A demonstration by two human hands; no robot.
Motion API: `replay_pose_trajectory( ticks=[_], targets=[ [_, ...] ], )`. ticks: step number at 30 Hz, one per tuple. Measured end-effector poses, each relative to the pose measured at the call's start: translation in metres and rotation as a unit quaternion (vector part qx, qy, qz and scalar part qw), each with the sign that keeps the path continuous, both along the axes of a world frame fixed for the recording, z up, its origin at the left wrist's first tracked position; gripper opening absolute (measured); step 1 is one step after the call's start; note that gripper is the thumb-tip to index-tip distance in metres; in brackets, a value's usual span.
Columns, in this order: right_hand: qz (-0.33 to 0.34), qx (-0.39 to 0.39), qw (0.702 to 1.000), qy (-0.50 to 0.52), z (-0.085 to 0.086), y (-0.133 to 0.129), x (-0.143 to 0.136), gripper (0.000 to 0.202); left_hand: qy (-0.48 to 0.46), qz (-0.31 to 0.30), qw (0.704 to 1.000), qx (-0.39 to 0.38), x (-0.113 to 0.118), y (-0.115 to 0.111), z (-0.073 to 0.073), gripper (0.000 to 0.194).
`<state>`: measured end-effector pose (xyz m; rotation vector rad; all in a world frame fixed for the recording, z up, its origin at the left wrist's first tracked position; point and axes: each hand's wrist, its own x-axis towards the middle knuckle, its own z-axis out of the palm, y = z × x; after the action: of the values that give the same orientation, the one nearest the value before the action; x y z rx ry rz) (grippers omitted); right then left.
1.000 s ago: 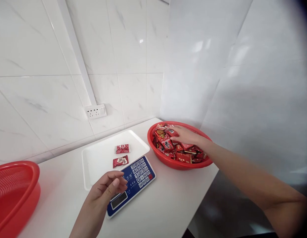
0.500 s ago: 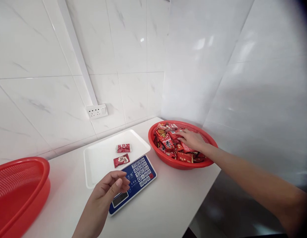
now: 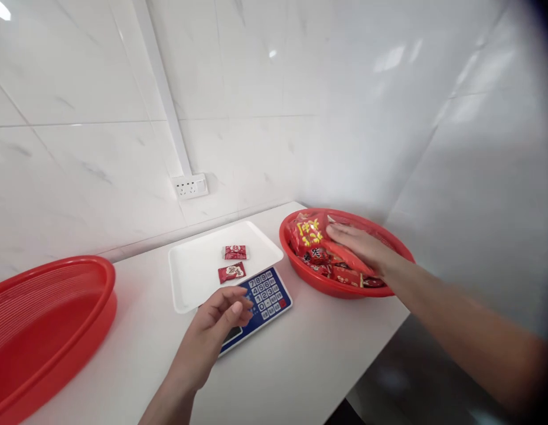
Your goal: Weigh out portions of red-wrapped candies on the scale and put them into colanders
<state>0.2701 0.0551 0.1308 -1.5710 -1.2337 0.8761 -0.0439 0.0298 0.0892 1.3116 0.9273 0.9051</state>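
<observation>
My right hand [image 3: 360, 245] is over the right red basket [image 3: 296, 273], its fingers closed on a red packet with yellow characters [image 3: 310, 230], raised above the other red packets [image 3: 345, 274]. My left hand [image 3: 223, 316] hovers over the near left part of a blue scale [image 3: 267, 301], fingers curled loosely with a gap to the thumb and nothing between them. Behind the scale's keypad is its white tray [image 3: 185, 289], which bears two small red packets, one [image 3: 235, 252] behind the other [image 3: 232, 272].
Another red basket [image 3: 48, 348] stands at the left edge of the white table [image 3: 274, 378]. Tiled walls close off the back and right side, with a socket [image 3: 189, 186] on the back wall. The table's right edge runs below the right basket.
My right hand has taken hold of a red packet with yellow characters and lifted it among the others. The view has shifted, so the table items appear further right. My left hand keeps its curled pose.
</observation>
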Motion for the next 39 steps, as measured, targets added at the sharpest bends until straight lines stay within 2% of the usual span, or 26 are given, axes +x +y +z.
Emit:
replay_pose_trajectory(
  ticks=[2, 5, 7, 8, 10, 13, 16, 18, 22, 25, 28, 32, 35, 39],
  targets=[
    [0.035, -0.058, 0.997, 0.029, -0.007, -0.015, -0.026, 0.044, -0.001, -0.015, 1.0, 0.01, 0.004, -0.003, 0.0, 0.042],
    [0.203, -0.1, 0.973, 0.043, -0.019, -0.03, -0.06, 0.047, 0.004, -0.056, 0.998, 0.01, 0.008, -0.008, 0.0, 0.058],
    [0.303, -0.104, 0.945, 0.07, -0.027, -0.035, -0.077, 0.048, 0.012, -0.077, 0.997, 0.007, 0.009, -0.009, 0.0, 0.052],
    [0.321, -0.108, 0.937, 0.089, -0.031, -0.035, -0.084, 0.048, 0.018, -0.076, 0.997, 0.007, 0.009, -0.009, 0.001, 0.047],
    [0.294, -0.125, 0.938, 0.133, -0.038, -0.035, -0.093, 0.048, 0.024, -0.044, 0.999, 0.01, 0.005, -0.007, 0.003, 0.038],
    [0.23, -0.145, 0.945, 0.183, -0.049, -0.034, -0.099, 0.05, 0.013, 0.056, 0.998, 0.024, -0.007, 0.004, 0.005, 0.037],
    [0.219, -0.165, 0.942, 0.196, -0.058, -0.036, -0.101, 0.051, 0.02, 0.157, 0.986, 0.051, -0.022, 0.02, 0.003, 0.04],
    [0.221, -0.182, 0.936, 0.206, -0.063, -0.039, -0.103, 0.049, 0.045, 0.196, 0.978, 0.057, -0.03, 0.031, -0.003, 0.042],
    [0.216, -0.193, 0.935, 0.204, -0.069, -0.045, -0.104, 0.048, 0.092, 0.208, 0.973, 0.042, -0.039, 0.043, -0.013, 0.056],
    [0.208, -0.199, 0.938, 0.194, -0.074, -0.047, -0.103, 0.051, 0.147, 0.244, 0.956, 0.071, -0.041, 0.041, -0.012, 0.066],
    [0.201, -0.205, 0.934, 0.211, -0.078, -0.047, -0.102, 0.052, 0.166, 0.276, 0.939, 0.121, -0.044, 0.036, -0.005, 0.058],
    [0.195, -0.213, 0.932, 0.22, -0.081, -0.049, -0.1, 0.047, 0.142, 0.311, 0.922, 0.182, -0.05, 0.03, 0.004, 0.044],
    [0.185, -0.21, 0.941, 0.192, -0.078, -0.052, -0.098, 0.047, 0.13, 0.328, 0.912, 0.21, -0.053, 0.028, 0.008, 0.039],
    [0.151, -0.184, 0.961, 0.139, -0.067, -0.056, -0.085, 0.049, 0.12, 0.321, 0.915, 0.211, -0.052, 0.026, 0.012, 0.038]
  ],
)
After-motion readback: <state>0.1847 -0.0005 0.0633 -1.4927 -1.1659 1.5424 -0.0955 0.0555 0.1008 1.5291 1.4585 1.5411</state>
